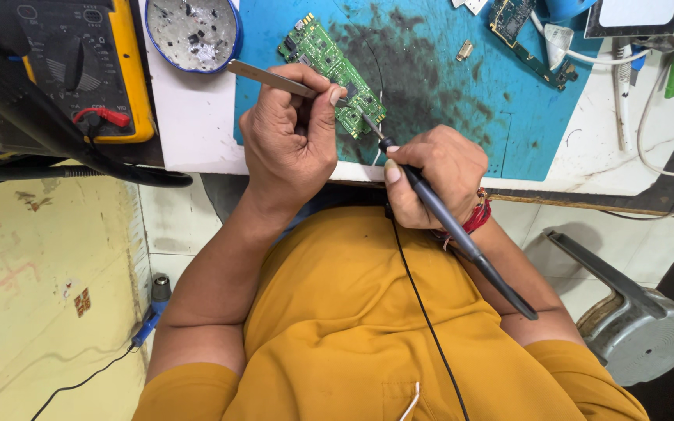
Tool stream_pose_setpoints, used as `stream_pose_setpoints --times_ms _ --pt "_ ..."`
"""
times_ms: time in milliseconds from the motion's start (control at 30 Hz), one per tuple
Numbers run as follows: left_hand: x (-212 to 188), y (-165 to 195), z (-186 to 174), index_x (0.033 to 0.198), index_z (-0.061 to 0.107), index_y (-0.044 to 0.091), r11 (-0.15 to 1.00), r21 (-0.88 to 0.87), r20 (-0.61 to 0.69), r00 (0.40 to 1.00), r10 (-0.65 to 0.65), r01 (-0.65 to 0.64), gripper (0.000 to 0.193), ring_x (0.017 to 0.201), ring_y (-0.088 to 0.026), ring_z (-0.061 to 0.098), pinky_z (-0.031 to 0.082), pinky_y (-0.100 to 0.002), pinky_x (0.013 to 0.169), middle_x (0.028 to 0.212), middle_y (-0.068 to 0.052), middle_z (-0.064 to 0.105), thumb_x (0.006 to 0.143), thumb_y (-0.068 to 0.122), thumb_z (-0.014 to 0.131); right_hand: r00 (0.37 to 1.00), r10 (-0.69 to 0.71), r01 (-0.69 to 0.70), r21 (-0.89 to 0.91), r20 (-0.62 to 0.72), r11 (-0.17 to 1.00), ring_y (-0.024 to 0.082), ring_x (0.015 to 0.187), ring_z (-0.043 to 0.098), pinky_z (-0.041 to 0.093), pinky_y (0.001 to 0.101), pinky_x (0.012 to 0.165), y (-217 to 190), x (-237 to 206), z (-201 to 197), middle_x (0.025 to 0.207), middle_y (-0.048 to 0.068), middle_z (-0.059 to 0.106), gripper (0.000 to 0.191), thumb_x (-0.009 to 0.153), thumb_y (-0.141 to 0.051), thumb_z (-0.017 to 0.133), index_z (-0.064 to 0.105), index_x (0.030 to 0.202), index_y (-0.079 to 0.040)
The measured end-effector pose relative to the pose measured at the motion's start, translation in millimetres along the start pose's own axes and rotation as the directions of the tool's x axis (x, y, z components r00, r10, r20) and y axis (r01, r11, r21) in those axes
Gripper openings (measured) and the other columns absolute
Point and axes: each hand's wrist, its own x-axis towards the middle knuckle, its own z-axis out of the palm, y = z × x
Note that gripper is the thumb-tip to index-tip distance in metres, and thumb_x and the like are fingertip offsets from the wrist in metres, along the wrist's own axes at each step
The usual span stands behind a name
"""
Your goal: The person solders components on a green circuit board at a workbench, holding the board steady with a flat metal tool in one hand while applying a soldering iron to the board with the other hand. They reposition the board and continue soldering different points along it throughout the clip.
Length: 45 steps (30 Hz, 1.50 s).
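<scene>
On stained blue work mat (446, 101): green rectangular circuit board (331, 72). Left hand (290, 140) pinching slim metal tweezers (274, 79) over board; right hand (434, 175) gripping dark pen-shaped soldering iron (462, 238), tip touching board's near end.

A green circuit board (331, 74) is laid flat on the stained blue mat, its long axis running from 10 to 4 o'clock. Metal tweezers (274, 79) are pressed onto its middle from 10 o'clock, and the tip of a dark soldering iron (438, 210) is set just beside them from 4 o'clock.
</scene>
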Motion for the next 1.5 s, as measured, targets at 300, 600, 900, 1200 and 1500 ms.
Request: stream_pose_setpoints --times_ms 300,600,900,1200,1500 --pt "-0.4 -1.8 0.5 0.119 0.055 0.001 1.000 0.004 -0.003 1.000 0.007 -0.007 0.016 0.079 -0.002 0.068 0.054 -0.016 0.064 0.090 -0.004 0.072 0.110 -0.002 0.068 1.000 -0.005 0.005 -0.004 0.002 1.000 0.029 0.068 0.066 0.052 0.0384 0.064 1.2 -0.7 -1.4 0.079 0.013 0.067 0.010 0.088 -0.003 0.070 0.062 0.094 0.000" --pt "0.1 -0.4 -0.1 0.118 0.054 0.001 1.000 0.012 -0.002 1.000 0.005 -0.005 0.016 0.077 -0.001 0.067 0.052 -0.016 0.062 0.095 -0.004 0.072 0.110 -0.002 0.067 1.000 -0.025 0.025 -0.010 0.006 1.000 0.029 0.067 0.066 0.052 0.0384 0.063 0.8 -0.6 -1.3 0.079 0.013 0.067 0.009 0.087 -0.002 0.070 0.062 0.092 -0.001" --pt "-0.5 -0.4 0.2 0.118 0.055 0.001 1.000 0.012 -0.003 1.000 -0.006 0.006 0.015 0.077 -0.001 0.067 0.052 -0.016 0.062 0.089 -0.004 0.072 0.110 -0.002 0.068 1.000 -0.014 0.014 -0.002 -0.008 1.000 0.029 0.068 0.067 0.052 0.0382 0.064 1.0 -0.5 -1.0 0.080 0.013 0.068 0.009 0.087 -0.002 0.069 0.062 0.092 0.000" --pt "-0.1 -0.4 0.0 0.119 0.055 0.001 1.000 0.006 0.000 1.000 0.007 -0.007 0.015 0.077 -0.002 0.067 0.052 -0.016 0.062 0.096 -0.005 0.072 0.110 -0.002 0.067 1.000 0.000 0.000 0.011 -0.018 1.000 0.029 0.067 0.067 0.053 0.0382 0.064 1.4 -1.2 -0.9 0.079 0.013 0.068 0.009 0.086 -0.002 0.069 0.063 0.092 0.000" --pt "-0.3 -0.7 0.2 0.119 0.055 0.001 1.000 0.003 -0.003 1.000 0.009 -0.009 0.015 0.079 -0.002 0.068 0.053 -0.016 0.064 0.092 -0.005 0.072 0.111 -0.002 0.067 0.999 -0.027 0.027 0.004 -0.018 1.000 0.029 0.068 0.067 0.053 0.0388 0.063 2.3 -1.5 0.2 0.079 0.013 0.068 0.008 0.086 -0.002 0.069 0.063 0.091 0.000"
